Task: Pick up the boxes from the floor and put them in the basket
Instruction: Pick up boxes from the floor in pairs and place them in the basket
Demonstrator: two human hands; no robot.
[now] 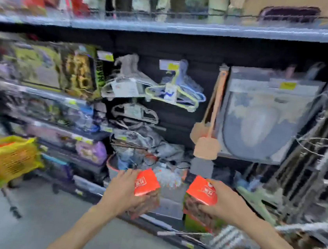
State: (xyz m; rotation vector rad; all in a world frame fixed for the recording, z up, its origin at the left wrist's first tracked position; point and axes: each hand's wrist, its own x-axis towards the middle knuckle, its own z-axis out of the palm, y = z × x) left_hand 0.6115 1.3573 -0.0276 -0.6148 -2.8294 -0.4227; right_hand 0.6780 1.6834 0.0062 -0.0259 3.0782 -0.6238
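Two red-topped boxes, one per hand, both lifted clear of the floor and held out in front of the store shelving. Left box (pixel 146 185) wrapped by the fingers of the left hand (pixel 124 191), thumb side across the near face, red top tilted up and away beyond the fingertips. Right box (pixel 201 200) clasped by the right hand (pixel 221 204), fingers curled over the top edge and thumb pressing the printed lower face, so the carton sits just inside the fingers toward the middle. Gripped from the outer sides, probably to keep each carton steady while being carried rather than squeezed flat. Both forearms stretched forward and slightly inward, wrists roughly level, the boxes near each other but apart. Yellow basket (pixel 10 160) well off to the left of the left hand's fingers, resting low beside the bottom shelves, something orange already showing inside. Heavy blur across the whole view, so finer print and exact fingertip contact impossible to tell. Hangers (pixel 173 92) and a pair of orange paddle-shaped tools (pixel 205 145) hanging on the back panel above and beyond the fingers. Likely step: carrying both boxes leftward toward the basket, neither yet dropped in.
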